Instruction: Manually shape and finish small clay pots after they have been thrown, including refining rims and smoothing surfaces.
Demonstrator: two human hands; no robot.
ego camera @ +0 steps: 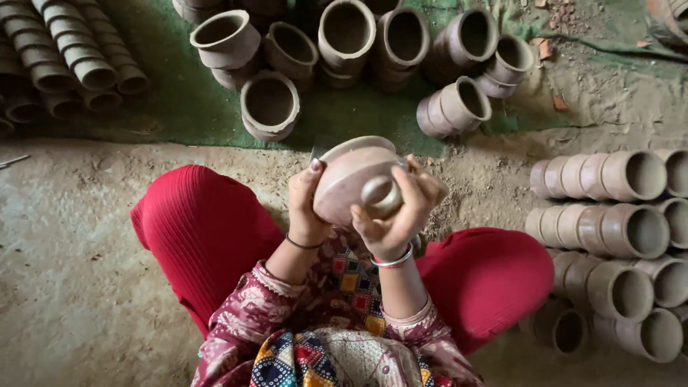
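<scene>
A pale brown, unglazed clay pot [356, 179] with a rounded belly and a thin lip is held above the person's lap, between the red-clad knees, its base turned toward the camera and its mouth facing away toward the green mat [179, 107], so its axis runs roughly away from the person and slightly left. The left hand [307, 204] is wrapped around its left side, fingers closed on the wall, while the right hand [398, 211] cups the right side and base, thumb pressed on the small round foot. Similar open pots [269, 104] on the mat stand empty, and rows of clay cups [616, 229] lie nested on the dirt floor [64, 244] at right.
</scene>
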